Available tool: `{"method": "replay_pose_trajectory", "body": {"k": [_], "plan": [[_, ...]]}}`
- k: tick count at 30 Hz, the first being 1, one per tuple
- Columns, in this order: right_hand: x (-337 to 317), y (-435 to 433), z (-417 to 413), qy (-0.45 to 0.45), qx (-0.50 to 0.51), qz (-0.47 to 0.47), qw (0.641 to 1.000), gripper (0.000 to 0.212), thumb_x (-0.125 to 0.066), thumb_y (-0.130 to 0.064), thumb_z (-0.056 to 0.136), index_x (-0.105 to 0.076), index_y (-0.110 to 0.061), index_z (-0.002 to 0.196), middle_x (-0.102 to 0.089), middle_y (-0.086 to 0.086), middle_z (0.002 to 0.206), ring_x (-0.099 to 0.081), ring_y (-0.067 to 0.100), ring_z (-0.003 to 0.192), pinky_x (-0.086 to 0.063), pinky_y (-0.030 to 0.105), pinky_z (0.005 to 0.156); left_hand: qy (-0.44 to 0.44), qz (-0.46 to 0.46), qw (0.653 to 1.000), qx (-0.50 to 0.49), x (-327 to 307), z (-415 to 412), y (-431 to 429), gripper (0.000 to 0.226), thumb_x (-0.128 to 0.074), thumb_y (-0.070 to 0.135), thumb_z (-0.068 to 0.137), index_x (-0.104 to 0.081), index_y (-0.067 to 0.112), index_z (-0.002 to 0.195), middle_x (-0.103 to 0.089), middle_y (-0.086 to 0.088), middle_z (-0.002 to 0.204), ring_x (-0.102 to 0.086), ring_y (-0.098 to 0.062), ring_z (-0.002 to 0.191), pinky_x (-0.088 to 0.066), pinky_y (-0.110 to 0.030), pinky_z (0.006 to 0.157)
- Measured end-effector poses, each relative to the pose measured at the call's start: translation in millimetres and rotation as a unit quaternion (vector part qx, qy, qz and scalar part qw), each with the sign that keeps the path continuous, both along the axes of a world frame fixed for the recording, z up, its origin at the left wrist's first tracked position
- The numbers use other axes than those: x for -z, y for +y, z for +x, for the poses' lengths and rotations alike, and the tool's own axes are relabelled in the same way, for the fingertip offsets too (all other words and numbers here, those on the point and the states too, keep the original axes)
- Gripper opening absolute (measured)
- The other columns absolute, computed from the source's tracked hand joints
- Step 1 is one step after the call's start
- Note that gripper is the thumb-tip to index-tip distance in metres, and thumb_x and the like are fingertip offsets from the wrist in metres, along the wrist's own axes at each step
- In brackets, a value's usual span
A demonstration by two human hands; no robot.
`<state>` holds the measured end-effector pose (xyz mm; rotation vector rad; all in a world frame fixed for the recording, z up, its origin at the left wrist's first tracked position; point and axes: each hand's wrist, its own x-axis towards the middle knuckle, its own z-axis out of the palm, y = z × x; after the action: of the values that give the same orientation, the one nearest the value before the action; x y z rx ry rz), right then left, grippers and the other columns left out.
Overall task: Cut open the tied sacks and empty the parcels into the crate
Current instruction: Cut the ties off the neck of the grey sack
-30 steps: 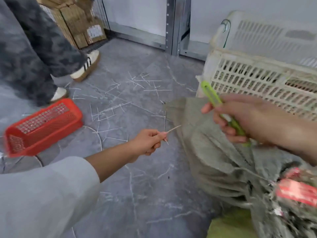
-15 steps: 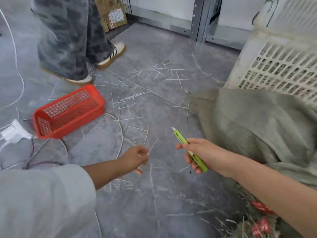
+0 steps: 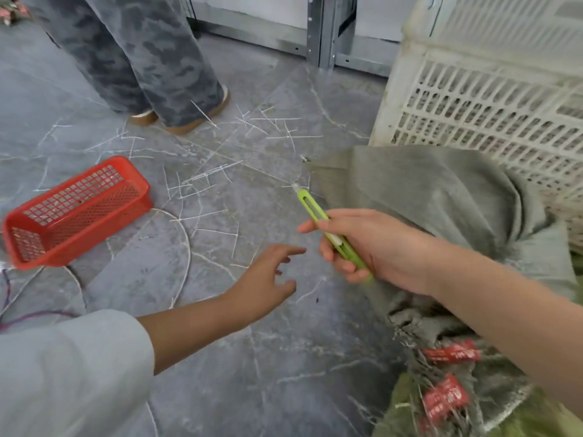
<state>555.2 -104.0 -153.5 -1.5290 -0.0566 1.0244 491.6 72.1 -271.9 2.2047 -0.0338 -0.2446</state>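
The green cutter (image 3: 315, 212) is gripped in the right hand (image 3: 378, 250), blade pointed away. The sack (image 3: 426, 190) is found just right of it, so nearer that side. The left hand (image 3: 268, 279) is left spread, empty.

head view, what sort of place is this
Likely a parcel depot or warehouse floor: a large slatted white crate, grey woven sacks lying beside it, cut ties scattered across the tiled floor, and a metal racking post at the wall.
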Motion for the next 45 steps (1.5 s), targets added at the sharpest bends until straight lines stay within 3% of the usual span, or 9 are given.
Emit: {"method": "replay_pose_trajectory", "body": {"k": [5,10,17,22,27,31,36,41,45], "plan": [[-51,-55,-2,-0.081,0.046,0.042,0.995,0.028,-0.041,-0.017,0.101,-0.061,-0.005,0.117,-0.049,0.006,0.063,-0.033,0.013,0.042,-0.019,0.020,0.037,0.002,-0.173,0.985,0.016,-60,5,-61,0.011,-0.053,0.013,0.095,-0.063,0.010,0.100,-0.066,-0.007,0.084,-0.064,-0.019,0.071,-0.052,-0.039,0.069],[-69,-118,-23,-0.112,0.126,0.047,0.985,0.028,-0.042,-0.017,0.100,-0.062,-0.005,0.113,-0.045,0.009,0.062,-0.028,0.014,0.040,-0.021,0.016,0.034,-0.108,-0.312,0.943,0.040,-124,4,-109,0.027,-0.047,0.028,0.096,-0.055,0.005,0.086,-0.053,-0.013,0.073,-0.051,-0.026,0.062,-0.042,-0.037,0.056],[-51,-164,-68,-0.160,0.194,-0.087,0.964,0.030,-0.040,-0.022,0.101,-0.054,0.002,0.090,-0.026,0.008,0.047,-0.048,0.025,0.034,-0.042,0.027,0.037,-0.110,-0.049,0.921,0.372,-136,8,-122,0.056,-0.051,0.078,0.068,-0.066,0.044,0.109,-0.030,0.004,0.127,-0.038,-0.016,0.122,-0.036,-0.034,0.105],[-27,-157,-86,-0.103,0.275,-0.077,0.953,0.035,-0.040,-0.027,0.102,-0.053,-0.005,0.078,-0.022,0.006,0.043,-0.057,0.038,0.047,-0.050,0.032,0.051,-0.164,0.145,0.874,0.434,-115,18,-105,0.082,-0.074,0.072,0.051,-0.047,0.057,0.127,-0.018,0.010,0.133,-0.025,-0.014,0.117,-0.023,-0.025,0.111],[-24,-146,-92,-0.110,0.368,0.023,0.923,0.036,-0.040,-0.025,0.101,-0.054,-0.001,0.078,-0.021,0.006,0.040,-0.051,0.044,0.056,-0.054,0.030,0.048,-0.251,0.088,0.887,0.379,-105,22,-111,0.045,-0.078,0.036,0.078,-0.064,0.035,0.121,-0.032,-0.005,0.122,-0.040,-0.022,0.114,-0.040,-0.032,0.101],[-30,-146,-96,-0.153,0.399,0.061,0.902,0.035,-0.039,-0.028,0.101,-0.055,-0.006,0.078,-0.026,0.006,0.040,-0.056,0.033,0.043,-0.056,0.059,0.072,-0.209,-0.029,0.933,0.293,-114,24,-107,0.021,-0.081,0.018,0.074,-0.075,0.020,0.093,-0.044,-0.005,0.104,-0.051,-0.015,0.097,-0.041,-0.020,0.086],[-52,-151,-104,-0.291,0.310,0.094,0.900,0.033,-0.043,-0.032,0.097,-0.053,-0.007,0.078,-0.061,0.017,0.070,-0.059,0.035,0.053,-0.048,0.041,0.042,-0.142,-0.138,0.963,0.182,-123,15,-115,0.028,-0.076,0.046,0.065,-0.069,0.032,0.088,-0.048,0.009,0.096,-0.053,0.000,0.087,-0.039,-0.011,0.078],[-51,-155,-106,-0.389,0.248,0.013,0.887,0.031,-0.039,-0.031,0.098,-0.058,-0.014,0.081,-0.069,0.010,0.095,-0.062,0.024,0.088,-0.052,0.035,0.076,-0.090,-0.198,0.963,0.160,-138,5,-131,0.031,-0.084,0.038,0.060,-0.067,0.023,0.081,-0.056,0.010,0.087,-0.055,0.005,0.079,-0.040,-0.008,0.070],[-52,-156,-107,-0.300,0.302,0.059,0.903,0.037,-0.041,-0.027,0.101,-0.052,0.003,0.082,-0.073,0.012,0.095,-0.069,0.026,0.092,-0.055,0.033,0.083,-0.047,-0.256,0.952,0.162,-151,0,-136,0.041,-0.084,0.029,0.065,-0.064,0.031,0.101,-0.067,0.007,0.098,-0.064,-0.007,0.091,-0.051,-0.019,0.081]]}}
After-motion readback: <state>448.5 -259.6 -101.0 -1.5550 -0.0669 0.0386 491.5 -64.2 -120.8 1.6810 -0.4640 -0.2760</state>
